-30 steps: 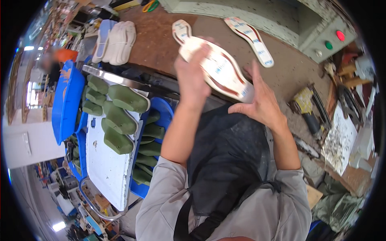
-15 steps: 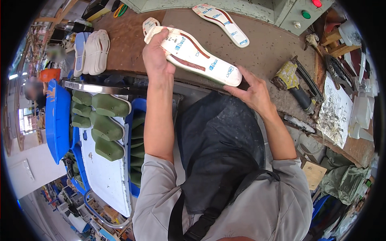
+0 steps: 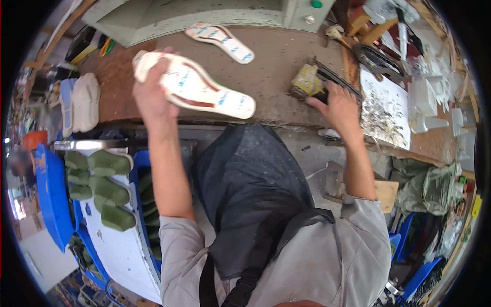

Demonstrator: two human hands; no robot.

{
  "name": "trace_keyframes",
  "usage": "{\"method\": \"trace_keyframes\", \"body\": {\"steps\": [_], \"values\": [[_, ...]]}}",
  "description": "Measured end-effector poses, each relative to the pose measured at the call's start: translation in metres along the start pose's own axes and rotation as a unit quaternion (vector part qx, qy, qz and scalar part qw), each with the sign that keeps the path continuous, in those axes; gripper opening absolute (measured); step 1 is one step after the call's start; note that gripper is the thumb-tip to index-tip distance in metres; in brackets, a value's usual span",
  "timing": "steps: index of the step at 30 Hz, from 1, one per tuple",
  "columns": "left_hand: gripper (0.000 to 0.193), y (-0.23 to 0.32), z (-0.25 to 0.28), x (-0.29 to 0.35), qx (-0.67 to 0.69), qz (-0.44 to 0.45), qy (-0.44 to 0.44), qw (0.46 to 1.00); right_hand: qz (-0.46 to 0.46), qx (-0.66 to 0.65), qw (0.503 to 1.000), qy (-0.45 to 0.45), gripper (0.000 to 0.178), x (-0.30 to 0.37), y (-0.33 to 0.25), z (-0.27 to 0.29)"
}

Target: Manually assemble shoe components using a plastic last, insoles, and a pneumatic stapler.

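Observation:
My left hand [image 3: 155, 97] is closed round one end of a white shoe insole [image 3: 202, 92] with reddish-brown strips and blue print. The thumb presses on its upper face; the other fingers are mostly hidden behind it. The insole is held over the bench's front edge, its free end pointing right. At the right, my right hand [image 3: 340, 107] lies over the black handle of a yellow-and-black nail gun [image 3: 307, 81], thumb and fingers spread. The tool rests on the bench, its handle mostly covered. A similar insole [image 3: 221, 42] lies farther back on the bench.
The brown bench [image 3: 271, 92] has a grey-green metal housing [image 3: 204, 18] at its back. Bundled insoles [image 3: 86, 102] stand at the left. Below them, green shoe lasts [image 3: 110, 192] sit on a white board beside a blue bin [image 3: 55, 199]. Stained paper [image 3: 381, 110] lies right of the nail gun.
My right hand has let go of the insole and moved right onto the nail gun. My left hand now holds the insole alone. The whole view has shifted toward the right.

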State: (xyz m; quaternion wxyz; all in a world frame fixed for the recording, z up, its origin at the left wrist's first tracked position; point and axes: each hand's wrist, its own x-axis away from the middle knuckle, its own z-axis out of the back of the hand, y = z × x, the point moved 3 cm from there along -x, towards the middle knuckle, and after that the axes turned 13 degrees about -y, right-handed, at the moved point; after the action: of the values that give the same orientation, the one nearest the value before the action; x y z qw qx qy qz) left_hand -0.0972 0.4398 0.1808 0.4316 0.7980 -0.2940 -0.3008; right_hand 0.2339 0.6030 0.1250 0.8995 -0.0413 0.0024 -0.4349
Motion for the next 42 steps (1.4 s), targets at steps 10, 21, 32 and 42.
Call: {"method": "trace_keyframes", "body": {"steps": [10, 21, 32, 42], "values": [[0.032, 0.012, -0.062, 0.041, -0.077, -0.031, -0.056, 0.995, 0.009, -0.441, 0.894, -0.077, 0.045, 0.012, 0.009, 0.05], [0.035, 0.012, -0.069, 0.048, -0.123, -0.034, -0.073, 0.989, 0.388, -0.326, 0.86, -0.066, 0.057, 0.019, -0.102, 0.119], [0.031, 0.014, -0.042, 0.053, 0.003, -0.05, -0.074, 0.996, 0.129, -0.208, 0.965, -0.096, 0.049, 0.009, -0.058, 0.085], [0.024, 0.056, 0.021, 0.106, 0.285, -0.052, -0.011, 0.957, 0.356, -0.327, 0.875, -0.003, 0.097, 0.048, -0.113, 0.057]]}}
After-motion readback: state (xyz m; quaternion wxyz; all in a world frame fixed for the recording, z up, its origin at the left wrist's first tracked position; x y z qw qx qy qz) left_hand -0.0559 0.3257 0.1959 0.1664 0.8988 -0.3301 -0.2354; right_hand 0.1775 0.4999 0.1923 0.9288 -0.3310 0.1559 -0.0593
